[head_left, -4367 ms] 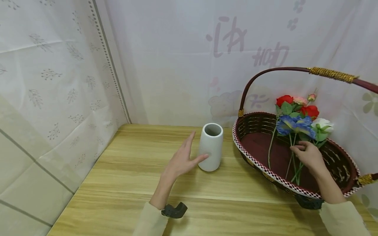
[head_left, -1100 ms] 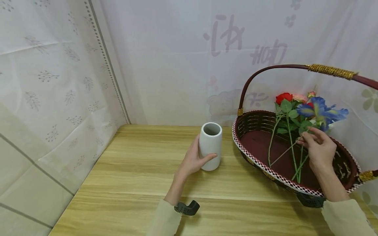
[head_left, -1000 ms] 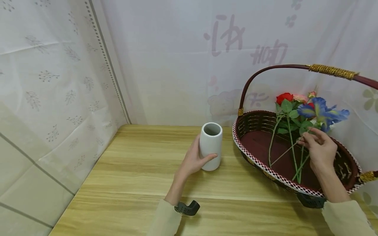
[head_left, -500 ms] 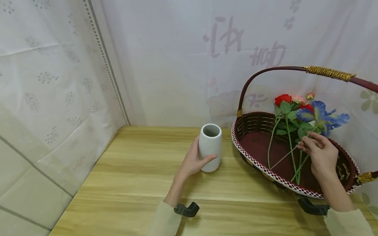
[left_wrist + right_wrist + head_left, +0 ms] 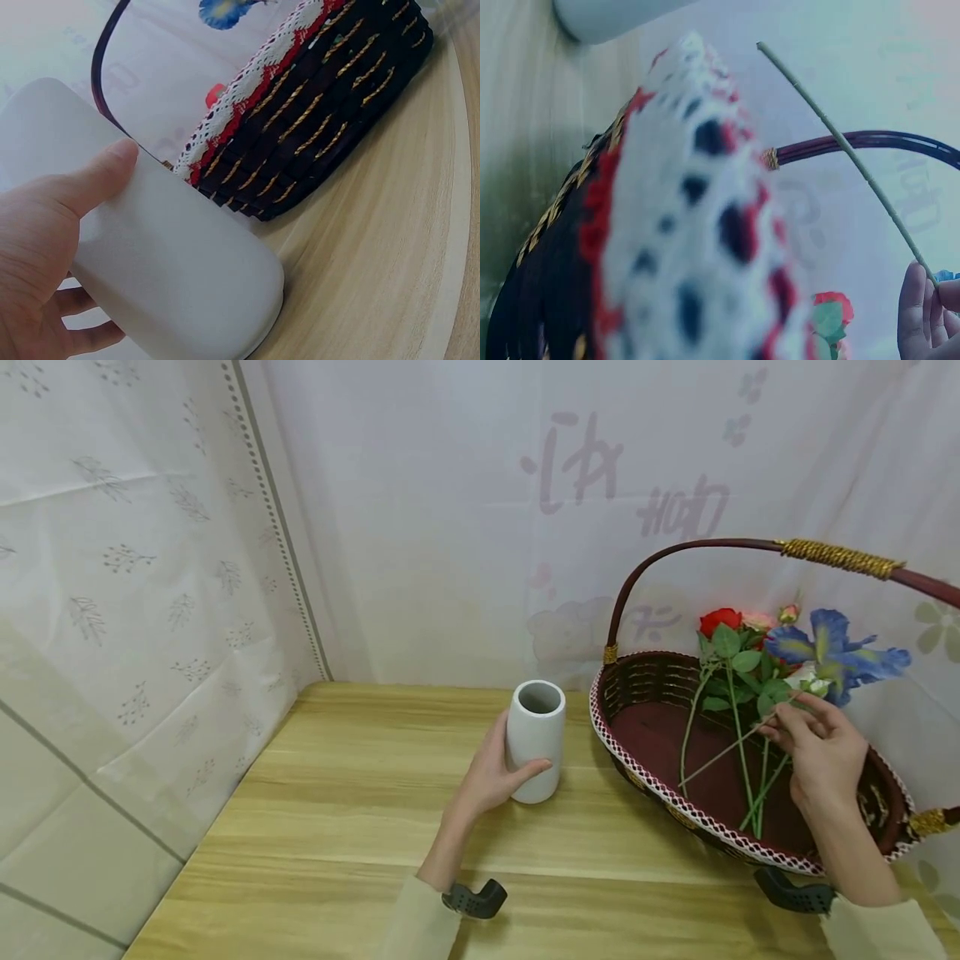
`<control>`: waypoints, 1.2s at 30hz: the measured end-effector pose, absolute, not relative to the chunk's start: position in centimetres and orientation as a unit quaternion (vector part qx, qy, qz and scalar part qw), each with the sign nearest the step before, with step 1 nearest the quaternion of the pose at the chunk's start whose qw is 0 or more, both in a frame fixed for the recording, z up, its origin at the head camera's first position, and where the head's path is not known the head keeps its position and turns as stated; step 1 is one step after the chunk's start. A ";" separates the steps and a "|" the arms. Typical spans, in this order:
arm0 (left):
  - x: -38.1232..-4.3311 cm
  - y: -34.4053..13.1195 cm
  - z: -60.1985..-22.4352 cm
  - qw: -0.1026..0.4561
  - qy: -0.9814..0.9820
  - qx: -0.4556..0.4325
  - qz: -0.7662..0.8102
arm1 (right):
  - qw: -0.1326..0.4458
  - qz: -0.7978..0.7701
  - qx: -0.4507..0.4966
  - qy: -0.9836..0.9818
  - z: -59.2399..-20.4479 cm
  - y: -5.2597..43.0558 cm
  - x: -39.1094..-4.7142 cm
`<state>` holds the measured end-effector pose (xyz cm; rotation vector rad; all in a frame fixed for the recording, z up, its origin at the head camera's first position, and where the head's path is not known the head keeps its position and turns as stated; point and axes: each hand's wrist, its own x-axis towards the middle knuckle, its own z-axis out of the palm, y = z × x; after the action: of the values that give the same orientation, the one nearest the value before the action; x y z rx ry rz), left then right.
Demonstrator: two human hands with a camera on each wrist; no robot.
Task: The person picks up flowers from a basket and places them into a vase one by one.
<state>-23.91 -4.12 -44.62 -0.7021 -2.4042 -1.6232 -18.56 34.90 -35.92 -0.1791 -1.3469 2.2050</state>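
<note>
A white vase point(image 5: 537, 747) stands upright on the wooden table. My left hand point(image 5: 491, 777) holds its left side, with the thumb across the front. In the left wrist view, the thumb lies on the vase wall point(image 5: 172, 247) and the other fingers go round behind. Over the basket, my right hand point(image 5: 828, 756) pinches the thin stem of a blue iris point(image 5: 840, 656), its bloom to the upper right. That stem point(image 5: 840, 139) slants out from the fingertips in the right wrist view, its cut end free. A red rose point(image 5: 720, 621) and other flowers lie in the basket.
The dark woven basket point(image 5: 637, 768) with white-and-red lace trim stands right of the vase. Its tall handle point(image 5: 697, 545) arches over the flowers. A patterned curtain point(image 5: 420, 568) hangs behind the table point(image 5: 337, 827).
My left hand, apart from the vase at first, now holds it. My right hand has lifted the blue iris off the other flowers and shifted it to the right.
</note>
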 end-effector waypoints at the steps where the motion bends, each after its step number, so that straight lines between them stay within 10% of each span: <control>1: -23.9 -4.1 -44.7 0.077 -0.803 -0.234 -0.542 | 0.272 0.822 -0.063 -0.495 -35.9 34.7 -18.6; 36: -23.9 -4.2 -44.5 0.086 -0.812 -0.231 -0.529 | 0.260 0.813 0.004 -0.520 -34.2 29.7 -19.5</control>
<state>-23.93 -4.19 -44.54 -0.6872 -2.4197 -1.5774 -19.50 29.67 -34.22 0.0104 -1.4097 2.2024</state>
